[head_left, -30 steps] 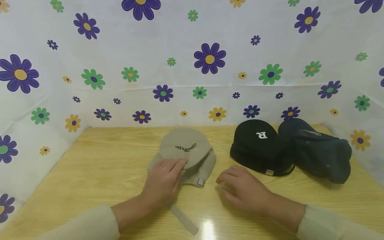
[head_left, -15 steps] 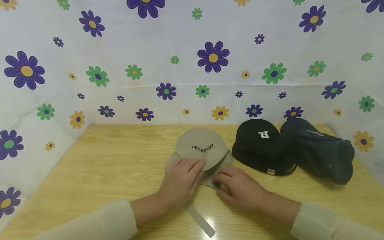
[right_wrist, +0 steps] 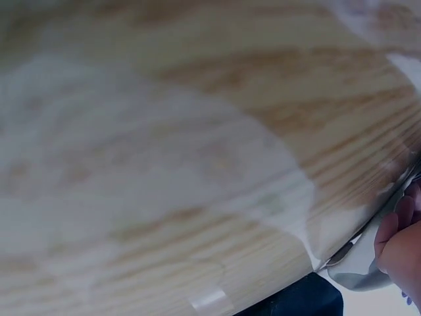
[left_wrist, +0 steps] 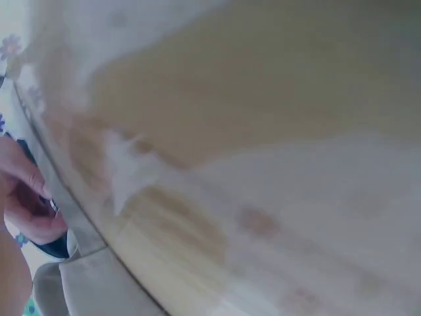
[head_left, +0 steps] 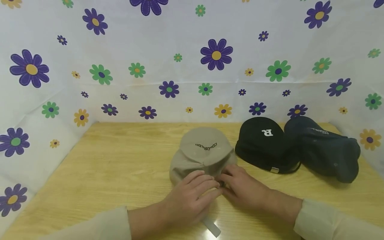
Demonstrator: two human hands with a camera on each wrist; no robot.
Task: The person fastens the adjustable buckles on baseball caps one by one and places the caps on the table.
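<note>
A beige cap (head_left: 207,141) with COLORADO lettering lies on the table, its lettered front upside down to me. My right hand (head_left: 247,186) pinches the cap's back edge on the right, by the buckle end, which the fingers mostly hide. Close beside it, my left hand (head_left: 192,198) reaches across the near side of the cap with loosely bent fingers, thumb and fingers apart. Below the left hand, the free end of the cap's strap (head_left: 212,227) lies toward me. Both wrist views show mostly blurred tabletop and part of the cap's fabric (left_wrist: 105,283).
A black cap (head_left: 264,146) with a white R stands right of the beige one. Against it lies a dark navy cap (head_left: 327,153). The wooden table (head_left: 120,160) meets a flowered cloth (head_left: 180,50) at the back and sides.
The beige cap has shifted right. My right hand has come in and taken hold of its back edge by the buckle. My left hand has left the front panel and moved down beside the right.
</note>
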